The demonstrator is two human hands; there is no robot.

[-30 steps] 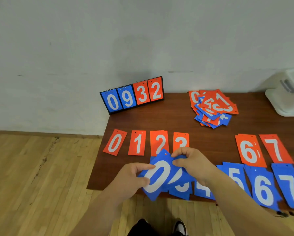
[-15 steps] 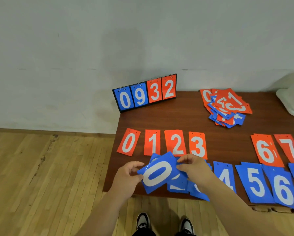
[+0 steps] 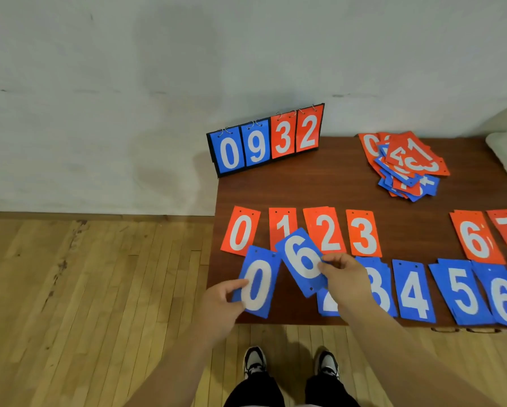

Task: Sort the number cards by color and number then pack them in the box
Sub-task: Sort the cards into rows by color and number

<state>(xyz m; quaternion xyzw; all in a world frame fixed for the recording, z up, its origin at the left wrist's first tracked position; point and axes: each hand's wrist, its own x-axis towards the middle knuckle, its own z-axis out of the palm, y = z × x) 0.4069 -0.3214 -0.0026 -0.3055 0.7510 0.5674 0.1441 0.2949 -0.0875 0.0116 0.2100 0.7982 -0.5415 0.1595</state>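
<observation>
At the near left corner of the tabletop [image 3: 334,186], the blue bunch both grips shared has split: the left grip [image 3: 221,301] pinches the blue 0 card [image 3: 258,284], starting the blue row [image 3: 412,292], and the right grip [image 3: 344,277] just beside it pinches a tilted blue 6 card [image 3: 300,257], not yet placed.

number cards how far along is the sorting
Partly done: red row shows 0-3, 6, 7; blue row 2-6. The left hand holds the blue 0 card, the right hand a blue card reading 6. The mixed pile awaits sorting; no packing seen.
</observation>
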